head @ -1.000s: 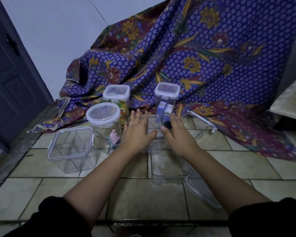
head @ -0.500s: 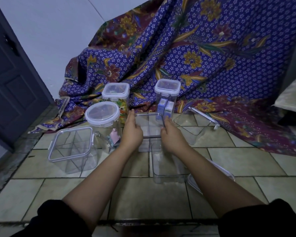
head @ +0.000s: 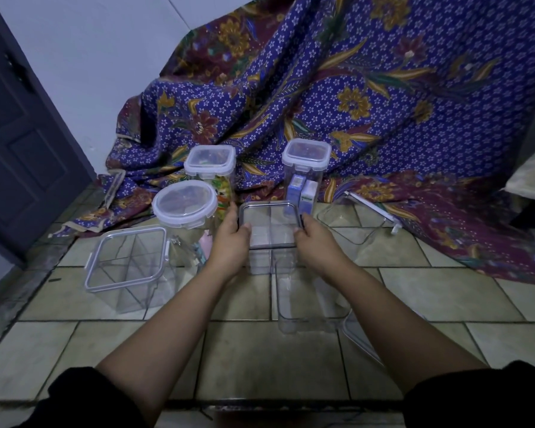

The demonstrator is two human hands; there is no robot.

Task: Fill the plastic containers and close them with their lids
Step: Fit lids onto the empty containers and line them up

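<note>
On the middle floor tiles (head: 260, 350), left hand (head: 230, 244) and right hand (head: 317, 247) pinch the dark-rimmed lid (head: 269, 225) by its sides atop a clear container (head: 260, 262), apparently seating it; next comes pressing down evenly.

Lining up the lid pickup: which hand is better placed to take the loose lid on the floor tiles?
Right. The loose lid lies by the forearm of the right hand. Both hands grip the dark-rimmed container, and the left hand would likely have to cross the near empty container to reach it.
</note>
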